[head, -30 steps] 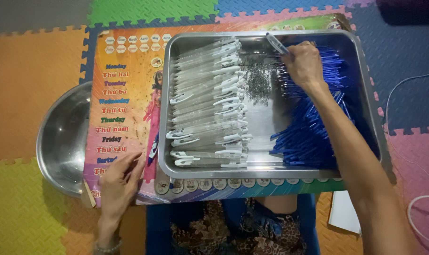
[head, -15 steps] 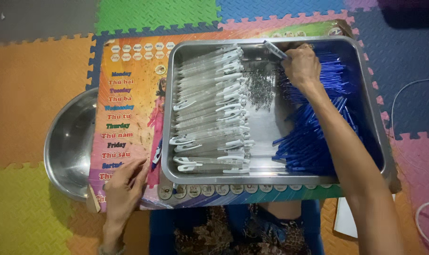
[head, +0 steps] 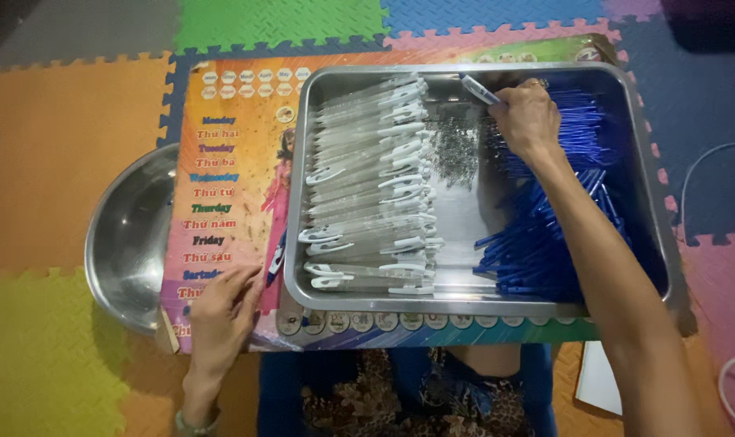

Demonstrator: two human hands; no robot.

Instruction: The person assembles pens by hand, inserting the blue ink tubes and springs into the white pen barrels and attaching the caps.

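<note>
Dim, even light; soft glare on the metal tray (head: pixel 639 146) and bowl (head: pixel 129 243); corners darken, details look slightly soft.

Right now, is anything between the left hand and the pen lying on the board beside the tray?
Nothing visible. The left hand rests flat on the colourful board, fingertips just below the lone pen by the metal tray's left wall. The right hand is far off inside the tray, gripping a blue-tipped pen part.
</note>
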